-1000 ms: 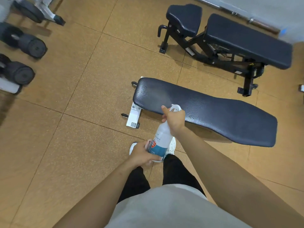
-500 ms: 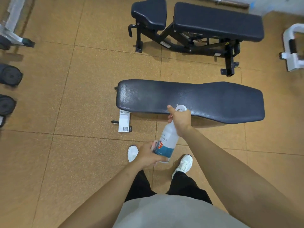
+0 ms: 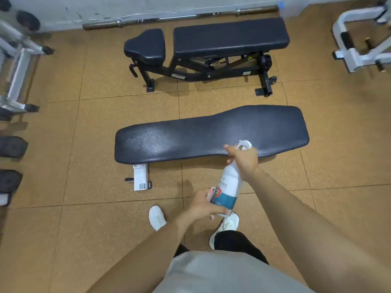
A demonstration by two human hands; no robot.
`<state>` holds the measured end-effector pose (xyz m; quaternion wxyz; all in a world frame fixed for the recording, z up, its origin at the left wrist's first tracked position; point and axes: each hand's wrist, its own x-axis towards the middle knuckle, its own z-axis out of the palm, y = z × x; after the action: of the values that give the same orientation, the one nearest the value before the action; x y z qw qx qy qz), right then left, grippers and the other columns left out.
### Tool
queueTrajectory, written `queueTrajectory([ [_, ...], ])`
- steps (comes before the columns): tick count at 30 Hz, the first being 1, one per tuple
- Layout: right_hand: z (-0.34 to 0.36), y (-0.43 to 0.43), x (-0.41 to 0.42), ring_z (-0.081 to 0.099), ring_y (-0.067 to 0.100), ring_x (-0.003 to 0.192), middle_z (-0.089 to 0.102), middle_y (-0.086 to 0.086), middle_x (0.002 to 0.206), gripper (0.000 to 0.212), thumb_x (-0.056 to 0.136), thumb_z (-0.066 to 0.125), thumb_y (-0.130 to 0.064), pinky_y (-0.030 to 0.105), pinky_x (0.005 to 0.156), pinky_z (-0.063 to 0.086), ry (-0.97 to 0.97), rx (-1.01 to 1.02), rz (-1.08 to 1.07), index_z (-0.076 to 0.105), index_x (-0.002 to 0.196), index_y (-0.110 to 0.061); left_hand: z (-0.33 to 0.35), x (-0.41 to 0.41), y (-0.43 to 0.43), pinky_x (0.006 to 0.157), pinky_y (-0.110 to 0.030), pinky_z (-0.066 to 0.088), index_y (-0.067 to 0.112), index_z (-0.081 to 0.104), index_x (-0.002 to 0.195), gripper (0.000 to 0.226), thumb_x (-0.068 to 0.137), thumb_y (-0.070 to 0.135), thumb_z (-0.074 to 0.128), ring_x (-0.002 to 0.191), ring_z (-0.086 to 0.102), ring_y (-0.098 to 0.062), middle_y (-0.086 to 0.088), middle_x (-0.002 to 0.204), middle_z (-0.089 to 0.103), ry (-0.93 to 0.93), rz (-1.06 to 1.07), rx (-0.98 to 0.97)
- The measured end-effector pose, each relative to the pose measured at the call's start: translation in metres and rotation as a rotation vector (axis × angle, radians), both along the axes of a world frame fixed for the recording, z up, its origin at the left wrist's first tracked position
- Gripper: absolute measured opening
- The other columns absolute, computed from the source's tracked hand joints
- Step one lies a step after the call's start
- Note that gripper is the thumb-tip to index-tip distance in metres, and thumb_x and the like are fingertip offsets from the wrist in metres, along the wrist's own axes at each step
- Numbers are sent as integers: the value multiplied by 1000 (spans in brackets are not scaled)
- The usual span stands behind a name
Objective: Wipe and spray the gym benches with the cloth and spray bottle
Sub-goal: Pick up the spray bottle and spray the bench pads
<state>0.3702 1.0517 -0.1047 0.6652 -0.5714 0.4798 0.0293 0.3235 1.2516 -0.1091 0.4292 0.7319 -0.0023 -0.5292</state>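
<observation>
Spray bottle [image 3: 229,182] has moved right along the bench [image 3: 201,136], whose left end glistens; your right grip [image 3: 243,160] clasps the trigger, left grip [image 3: 203,205] holds the base, so spray here.

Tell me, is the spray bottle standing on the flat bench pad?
No, the spray bottle is held tilted in the air, right hand gripping its trigger head, left hand holding its base.
</observation>
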Motion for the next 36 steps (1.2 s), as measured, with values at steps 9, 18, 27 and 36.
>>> queueTrajectory([
  [9,-2,-130,-29,62,22,52,66,17,71,15,80,76,-8,34,59,53,132,-77,-122,61,76,-6,4,-14,-128,59,-29,57,24,67,109,47,68,22,91,63,69,-7,0,101,77,24,-76,-17],
  [18,-17,-225,-15,56,20,43,61,11,66,23,76,83,-5,31,51,50,144,-33,-175,60,75,-9,-29,8,-223,60,-43,51,13,66,102,47,64,17,93,57,59,-28,-13,88,76,121,-95,-37],
  [27,-4,-337,19,58,24,52,62,7,70,25,78,85,-1,38,61,51,205,-55,-94,62,76,-11,-27,22,-340,56,-31,52,16,66,95,37,66,16,90,52,63,-12,0,72,74,221,-73,-123],
  [36,-18,-443,19,56,20,47,67,8,59,33,78,88,-28,30,51,48,338,-78,-146,64,72,-7,-24,27,-433,68,-31,59,20,70,111,51,66,25,94,72,73,-9,2,99,79,220,-75,-102],
])
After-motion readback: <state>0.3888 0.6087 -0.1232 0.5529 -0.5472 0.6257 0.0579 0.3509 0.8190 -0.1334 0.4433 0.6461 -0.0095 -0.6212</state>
